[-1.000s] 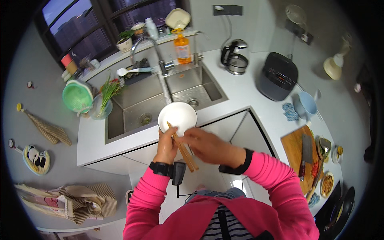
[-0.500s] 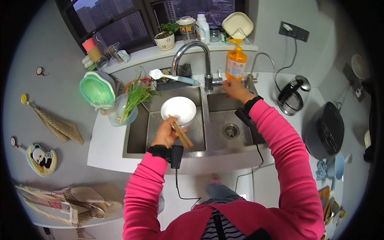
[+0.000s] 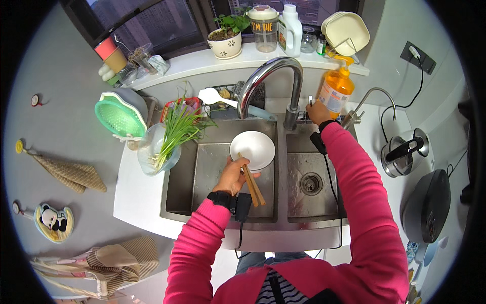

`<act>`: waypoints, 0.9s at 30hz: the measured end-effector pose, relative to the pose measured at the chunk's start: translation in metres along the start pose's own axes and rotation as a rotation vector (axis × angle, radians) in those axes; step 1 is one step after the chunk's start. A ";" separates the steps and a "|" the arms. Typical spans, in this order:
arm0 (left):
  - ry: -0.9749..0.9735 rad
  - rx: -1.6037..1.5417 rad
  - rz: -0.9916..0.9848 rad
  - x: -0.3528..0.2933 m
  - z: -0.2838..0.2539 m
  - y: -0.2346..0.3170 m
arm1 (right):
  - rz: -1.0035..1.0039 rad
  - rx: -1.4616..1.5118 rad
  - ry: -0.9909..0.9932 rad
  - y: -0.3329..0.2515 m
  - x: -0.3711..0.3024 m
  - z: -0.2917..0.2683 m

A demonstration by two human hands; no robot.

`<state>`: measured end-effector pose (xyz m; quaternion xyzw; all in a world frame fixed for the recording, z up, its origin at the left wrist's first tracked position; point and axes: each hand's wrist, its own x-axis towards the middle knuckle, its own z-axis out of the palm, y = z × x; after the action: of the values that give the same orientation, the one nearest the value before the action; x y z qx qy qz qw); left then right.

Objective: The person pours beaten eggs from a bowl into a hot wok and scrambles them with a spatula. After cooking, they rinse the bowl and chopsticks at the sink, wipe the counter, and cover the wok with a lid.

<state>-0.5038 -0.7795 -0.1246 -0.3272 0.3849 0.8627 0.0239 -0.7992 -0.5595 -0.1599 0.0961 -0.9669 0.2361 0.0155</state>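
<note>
Left hand (image 3: pixel 233 176) clasps brown wooden chopsticks (image 3: pixel 249 180) and a round white bowl (image 3: pixel 254 147) above a stainless-steel sink's (image 3: pixel 281 182) left basin (image 3: pixel 207 169).
Beyond, the right hand (image 3: pixel 319 112), its grip unclear, is beside the curved chrome faucet (image 3: pixel 297 83).

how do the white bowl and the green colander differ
The bowl is white, while the colander is green. The bowl looks solid-walled; the colander is full of holes. The left hand holds the bowl; the colander sits left of the sink. Both are round and open.
</note>
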 end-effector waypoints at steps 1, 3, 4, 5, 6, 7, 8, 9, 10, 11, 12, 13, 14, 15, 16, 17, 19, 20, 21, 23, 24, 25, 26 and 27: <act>0.008 0.014 0.011 0.004 -0.001 0.002 | 0.053 -0.040 -0.021 0.003 0.003 0.005; -0.008 0.025 -0.012 0.010 -0.002 0.006 | -0.022 -0.117 -0.066 0.009 0.008 0.009; -0.013 0.030 0.000 0.012 -0.003 0.007 | -0.018 -0.136 -0.113 0.010 0.006 0.009; -0.021 0.034 -0.005 0.015 -0.004 0.008 | -0.013 -0.067 -0.099 0.010 0.001 0.007; -0.027 0.044 0.003 0.017 -0.006 0.010 | 0.039 0.021 -0.121 0.008 -0.006 0.001; -0.042 0.052 0.025 0.018 -0.007 0.012 | 0.171 0.142 -0.143 0.005 -0.015 -0.007; 0.008 0.073 0.015 0.019 -0.010 0.013 | 0.003 0.184 0.067 -0.001 -0.035 -0.013; 0.046 0.086 0.021 0.021 -0.011 0.014 | -0.092 0.250 0.278 -0.012 -0.060 -0.015; 0.073 0.074 0.036 0.024 -0.011 0.014 | -0.066 0.469 0.153 -0.028 -0.081 -0.017; 0.087 0.129 0.049 0.026 -0.011 0.014 | -0.279 0.478 0.124 -0.043 -0.111 -0.017; 0.094 0.168 0.069 0.028 -0.012 0.016 | -0.612 0.353 0.090 -0.059 -0.136 -0.014; 0.120 0.212 0.084 0.028 -0.012 0.016 | -0.740 0.410 -0.128 -0.075 -0.155 -0.009; 0.088 0.217 0.090 0.027 -0.012 0.017 | -0.802 0.375 -0.223 -0.094 -0.177 0.005; 0.075 0.224 0.095 0.026 -0.012 0.019 | -0.953 0.336 -0.305 -0.102 -0.186 0.008; 0.076 0.227 0.088 0.024 -0.013 0.022 | -0.934 0.266 -0.374 -0.111 -0.195 0.013; 0.010 0.291 0.096 0.021 -0.016 0.026 | -0.942 0.168 -0.485 -0.113 -0.195 0.015; -0.111 0.384 0.091 0.015 -0.026 0.032 | -1.079 -0.155 -0.468 -0.116 -0.192 0.021; -0.092 0.400 0.061 0.013 -0.032 0.031 | -1.095 -0.185 -0.359 -0.115 -0.190 0.022; -0.098 0.396 0.052 0.016 -0.036 0.032 | -1.089 -0.246 -0.236 -0.116 -0.186 0.024; -0.084 0.290 0.033 0.028 -0.041 0.032 | -1.040 -0.256 -0.216 -0.120 -0.182 0.027; -0.054 0.187 0.004 0.030 -0.045 0.024 | -1.032 -0.159 -0.241 -0.124 -0.183 0.029; -0.009 0.066 -0.028 0.032 -0.048 0.016 | -0.991 -0.100 -0.309 -0.128 -0.185 0.031; -0.002 0.021 -0.034 0.034 -0.050 0.006 | -0.991 0.003 -0.343 -0.133 -0.188 0.032; 0.018 -0.037 -0.047 0.035 -0.050 -0.003 | -0.982 -0.103 -0.340 -0.136 -0.191 0.031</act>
<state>-0.5029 -0.8190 -0.1714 -0.3445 0.3611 0.8659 0.0344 -0.5854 -0.6585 -0.1405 0.5742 -0.8071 0.1343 -0.0282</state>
